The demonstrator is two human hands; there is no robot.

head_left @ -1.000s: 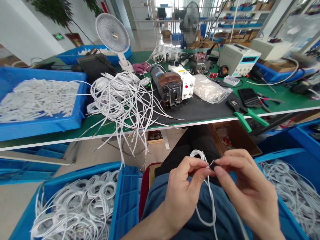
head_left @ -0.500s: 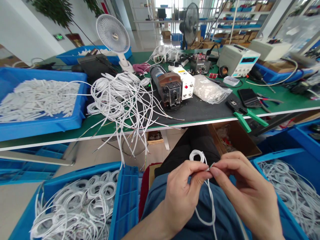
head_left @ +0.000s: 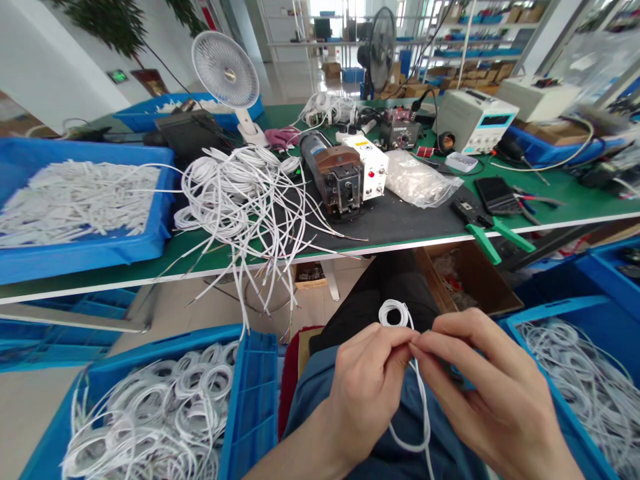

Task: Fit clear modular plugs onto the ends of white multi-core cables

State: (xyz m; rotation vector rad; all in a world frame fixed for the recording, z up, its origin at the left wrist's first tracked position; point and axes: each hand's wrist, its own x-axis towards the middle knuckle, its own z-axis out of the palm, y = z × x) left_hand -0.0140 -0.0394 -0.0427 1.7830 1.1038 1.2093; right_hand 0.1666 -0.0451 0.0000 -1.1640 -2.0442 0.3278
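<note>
In the head view, the left hand (head_left: 367,393) and right hand (head_left: 493,387) are together, both pinching the end of a thin white coiled plastic cable (head_left: 384,313) over the lap, tip hidden by the fingers. Label-wise, there's a yellow sticker (head_left: 361,143) on the white boxy unit (head_left: 378,175), a white label (head_left: 412,163) on the clear plastic bag (head_left: 425,185) and pale lettering on the small black knobbed box (head_left: 393,139), all too tiny to read.
</note>
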